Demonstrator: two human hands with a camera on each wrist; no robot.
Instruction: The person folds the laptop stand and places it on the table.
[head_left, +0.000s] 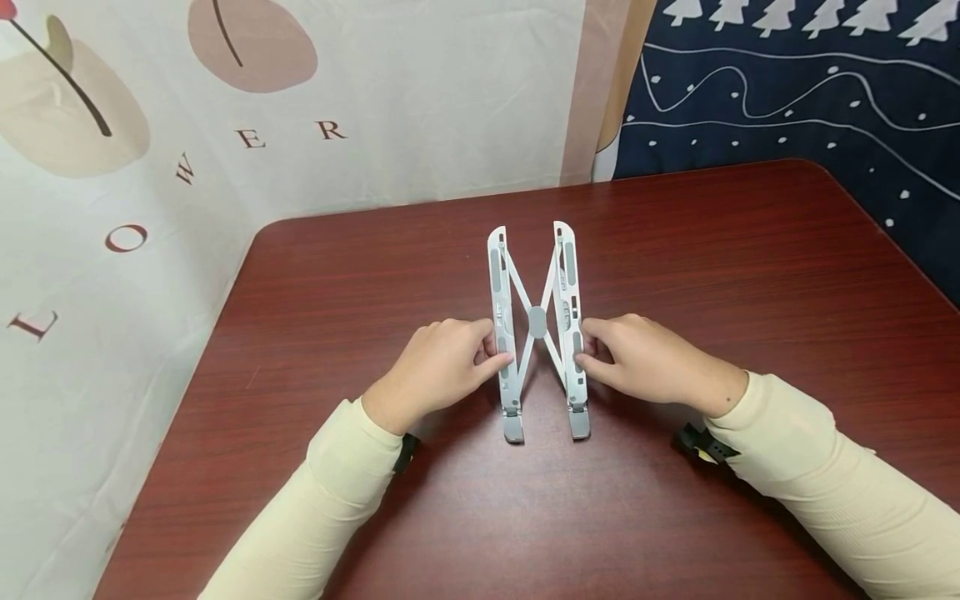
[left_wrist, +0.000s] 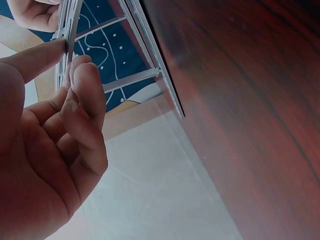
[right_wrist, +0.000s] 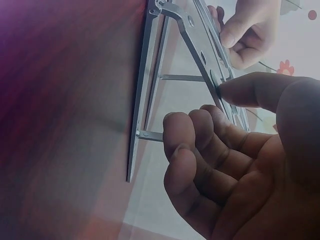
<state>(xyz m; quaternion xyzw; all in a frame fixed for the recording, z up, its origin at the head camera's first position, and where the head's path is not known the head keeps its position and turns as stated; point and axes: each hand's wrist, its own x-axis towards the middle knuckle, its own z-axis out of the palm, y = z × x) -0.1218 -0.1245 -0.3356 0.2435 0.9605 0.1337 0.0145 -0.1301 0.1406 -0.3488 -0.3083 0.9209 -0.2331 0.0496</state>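
Observation:
A silver folding laptop stand point(head_left: 537, 322) stands partly spread on the table, its crossed bars meeting at a grey centre hub. My left hand point(head_left: 442, 364) pinches the left rail, thumb on top and fingers curled at its outer side. On the opposite rail, my right hand point(head_left: 637, 360) does the same. In the left wrist view, the thumb and fingertips of the left hand point(left_wrist: 60, 130) meet the upper rail, which is raised above the lower bar. The right wrist view shows the right hand's point(right_wrist: 240, 145) thumb pressed to its rail, fingers curled beneath.
The stand rests on a dark red wooden table point(head_left: 360, 275) with rounded far corners. Behind it hang a pale printed curtain point(head_left: 450, 92) and a navy cloth point(head_left: 795, 100) with white trees. Dark straps point(head_left: 705, 443) circle the wrists below the cream sleeves.

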